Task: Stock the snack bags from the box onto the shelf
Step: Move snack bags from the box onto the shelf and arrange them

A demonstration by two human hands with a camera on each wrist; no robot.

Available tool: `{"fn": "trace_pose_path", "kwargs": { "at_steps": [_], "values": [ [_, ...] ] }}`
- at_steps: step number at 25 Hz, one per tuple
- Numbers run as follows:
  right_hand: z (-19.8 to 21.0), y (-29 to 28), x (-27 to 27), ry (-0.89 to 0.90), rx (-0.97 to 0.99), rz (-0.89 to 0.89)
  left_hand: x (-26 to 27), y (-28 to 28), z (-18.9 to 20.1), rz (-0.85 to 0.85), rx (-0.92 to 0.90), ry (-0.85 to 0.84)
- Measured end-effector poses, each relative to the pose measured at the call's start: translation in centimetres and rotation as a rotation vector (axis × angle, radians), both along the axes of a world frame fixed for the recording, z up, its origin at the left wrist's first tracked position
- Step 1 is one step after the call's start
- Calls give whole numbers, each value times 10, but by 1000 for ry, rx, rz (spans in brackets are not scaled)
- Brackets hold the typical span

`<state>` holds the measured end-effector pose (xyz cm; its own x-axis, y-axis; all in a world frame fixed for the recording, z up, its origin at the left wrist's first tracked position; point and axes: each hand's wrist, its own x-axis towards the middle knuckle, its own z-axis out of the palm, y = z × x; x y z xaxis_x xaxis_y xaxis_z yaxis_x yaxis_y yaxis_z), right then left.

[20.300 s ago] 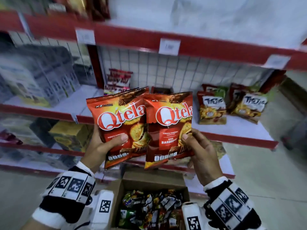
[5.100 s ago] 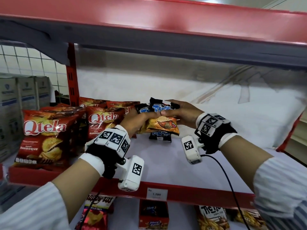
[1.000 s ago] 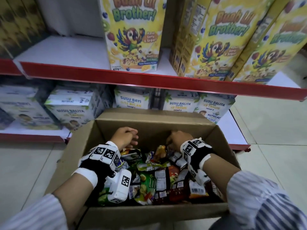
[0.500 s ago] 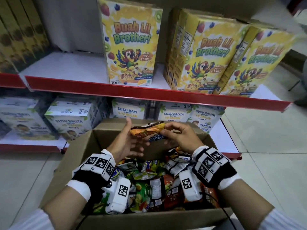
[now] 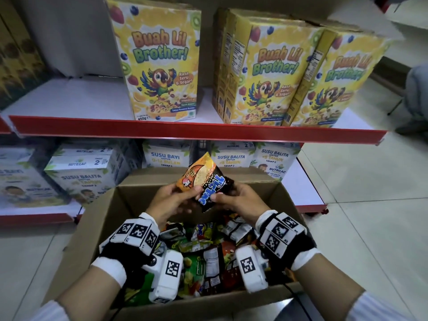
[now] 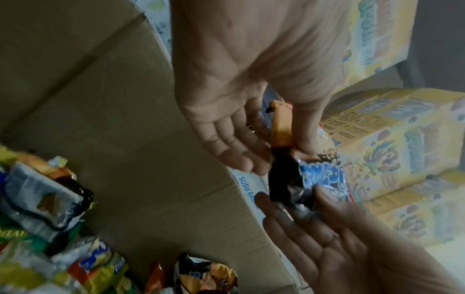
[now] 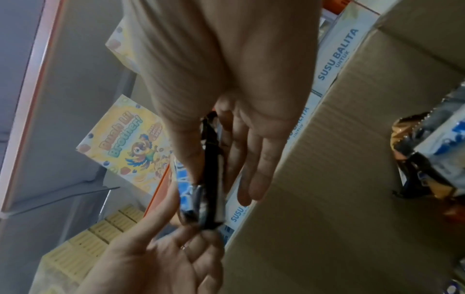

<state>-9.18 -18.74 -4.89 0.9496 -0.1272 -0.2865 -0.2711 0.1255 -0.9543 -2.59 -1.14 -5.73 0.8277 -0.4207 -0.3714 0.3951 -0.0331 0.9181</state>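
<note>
1. From the head view we see our left hand (image 5: 170,200) and right hand (image 5: 234,199) raised above the open cardboard box (image 5: 97,218), both grasping one orange-and-black snack bag (image 5: 203,179), thumbs on its front face. More snack packets (image 5: 208,251) fill the box beneath. Behind, yellow cereal boxes (image 5: 162,66) stand on the red-edged shelf (image 5: 185,130), with milk cartons (image 5: 85,172) on the shelf below.
2. At the left wrist, our left hand (image 6: 251,89) pinches the bag (image 6: 284,159) between thumb and fingers; the right hand (image 6: 339,248) meets its lower end.
3. At the right wrist, our right hand (image 7: 221,89) pinches the bag (image 7: 210,189), seen edge-on, and the left hand (image 7: 161,254) grips it from below beside the box wall (image 7: 339,159).
</note>
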Motion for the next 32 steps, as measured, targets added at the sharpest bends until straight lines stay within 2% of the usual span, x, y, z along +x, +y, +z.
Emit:
{"fn": "trace_pose_path", "kwargs": {
  "at_steps": [2, 5, 6, 8, 10, 12, 14, 16, 17, 20, 23, 25, 28, 29, 30, 32],
  "values": [
    [5, -7, 2, 11, -155, 3, 2, 3, -3, -20, 26, -14],
    [19, -21, 5, 67, -458, 236, 1, 4, -6, -141, 18, -83],
    [22, -24, 7, 71, -478, 296, 0, 2, -7, -206, 44, -95],
    [21, -31, 10, 57, -472, 303, -4, -4, -11, -257, 144, -101],
    [10, -43, 16, 84, -610, 244, -4, -5, -21, -187, 227, -88],
    [-11, -62, 22, 183, -1009, 292, -2, 0, -29, -114, 264, -66],
    [-39, -78, 24, 347, -1334, 505, -1, 5, -32, -82, 259, -64],
    [-64, -87, 23, 476, -1470, 707, 1, 8, -32, -29, 229, -52],
    [-72, -90, 23, 484, -1497, 735, 3, 10, -34, 7, 206, -42],
    [-71, -87, 28, 412, -1451, 600, 6, 16, -35, 63, 191, -26],
    [-47, -83, 32, 301, -1355, 474, 8, 21, -34, 112, 85, 62],
    [-19, -81, 29, 176, -1153, 364, 8, 23, -33, 130, 74, 99],
    [31, -70, 18, 2, -461, 248, 9, 18, -29, 100, 127, 106],
    [46, -64, 14, -98, -317, 223, 8, 14, -24, 98, 121, 110],
    [57, -56, 10, -218, -265, 193, 6, 10, -18, 104, 79, 132],
    [73, -40, 2, -456, -357, 140, 1, 4, 0, 103, -68, 214]
  ]
}}
